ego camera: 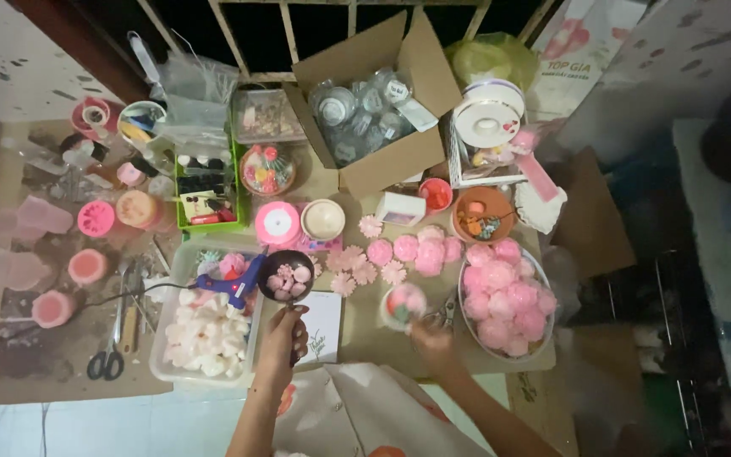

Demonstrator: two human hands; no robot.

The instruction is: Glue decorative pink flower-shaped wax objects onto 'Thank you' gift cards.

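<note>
Far left on the desk [357, 338] lie black-handled scissors [107, 360], then a clear tub [162, 355] of white blossoms with a blue glue gun [234, 283] resting across it. The left hand [281, 338] is clenched round the handle of a small dark pan [287, 277] holding pink pieces, above the tub's right edge. Judged light but tippy; best held well down the handle. Further right, the right hand [433, 334] grasps a round pink-and-white flower ball [403, 303], blurred, just above the desk. It looks soft and crushable; cup it by the sides. A bowl [467, 322] of pink blossoms sits beside it.
</note>
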